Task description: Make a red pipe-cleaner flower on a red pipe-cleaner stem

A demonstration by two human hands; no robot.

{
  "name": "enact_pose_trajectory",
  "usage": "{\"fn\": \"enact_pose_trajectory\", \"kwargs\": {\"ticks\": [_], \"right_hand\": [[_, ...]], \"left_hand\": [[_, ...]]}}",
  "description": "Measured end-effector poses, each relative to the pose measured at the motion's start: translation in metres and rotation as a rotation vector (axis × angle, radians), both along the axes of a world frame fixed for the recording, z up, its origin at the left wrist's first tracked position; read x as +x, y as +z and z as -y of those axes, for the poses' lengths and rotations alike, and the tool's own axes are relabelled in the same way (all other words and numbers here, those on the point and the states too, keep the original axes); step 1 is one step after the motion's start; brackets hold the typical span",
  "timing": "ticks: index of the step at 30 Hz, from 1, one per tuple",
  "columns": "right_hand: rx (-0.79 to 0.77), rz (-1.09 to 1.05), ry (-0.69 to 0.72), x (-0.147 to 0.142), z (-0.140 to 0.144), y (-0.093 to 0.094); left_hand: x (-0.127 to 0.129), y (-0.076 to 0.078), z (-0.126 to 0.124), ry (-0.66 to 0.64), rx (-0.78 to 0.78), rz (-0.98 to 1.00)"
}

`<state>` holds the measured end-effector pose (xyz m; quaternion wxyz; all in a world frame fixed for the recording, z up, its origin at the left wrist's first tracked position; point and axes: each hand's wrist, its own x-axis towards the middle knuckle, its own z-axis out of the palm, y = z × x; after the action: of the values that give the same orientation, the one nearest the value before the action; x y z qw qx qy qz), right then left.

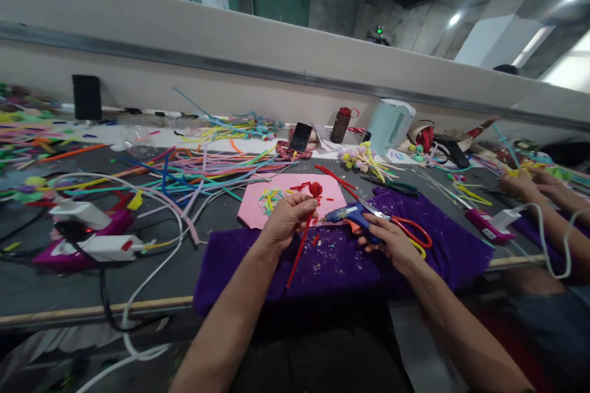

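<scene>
Left hand pinches a red pipe cleaner near its curled top, over the purple cloth by the worktop's near edge; open cloth lies beneath. It is thin and fuzzy, with a coiled head, its long axis running steeply from the coil down toward the person. Right hand grips a blue glue gun, nozzle pointing left toward the coil, beside red-handled scissors.

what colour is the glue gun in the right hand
Blue. The glue gun in the right hand shows best, and only, in the head view.
</scene>
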<state>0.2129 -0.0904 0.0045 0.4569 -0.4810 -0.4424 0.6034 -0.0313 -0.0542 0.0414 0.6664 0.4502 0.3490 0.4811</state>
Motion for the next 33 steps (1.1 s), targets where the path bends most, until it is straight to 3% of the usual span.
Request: {"fn": "enact_pose_trajectory", "kwargs": {"ticks": [10, 16, 21, 24, 29, 33], "right_hand": [[0.104, 0.289, -0.041, -0.001, -0.006, -0.007], [0.160, 0.286, -0.103, 0.000, -0.010, -0.018], [0.220, 0.439, -0.118, -0.002, -0.014, -0.020], [0.310, 0.713, -0.105, -0.004, -0.012, -0.016], [0.643, 1.427, -0.101, -0.009, -0.003, 0.003], [0.811, 1.508, 0.050, -0.020, -0.018, 0.032]], "left_hand": [[0.006, -0.005, 0.000, 0.140, 0.065, -0.105], [0.008, -0.004, 0.001, 0.140, 0.078, -0.114], [0.007, -0.003, 0.001, 0.136, 0.093, -0.104], [0.007, -0.004, 0.000, 0.138, 0.099, -0.107], [0.007, -0.005, 0.000, 0.152, 0.110, -0.124], [0.006, -0.003, 0.000, 0.152, 0.103, -0.107]]}}
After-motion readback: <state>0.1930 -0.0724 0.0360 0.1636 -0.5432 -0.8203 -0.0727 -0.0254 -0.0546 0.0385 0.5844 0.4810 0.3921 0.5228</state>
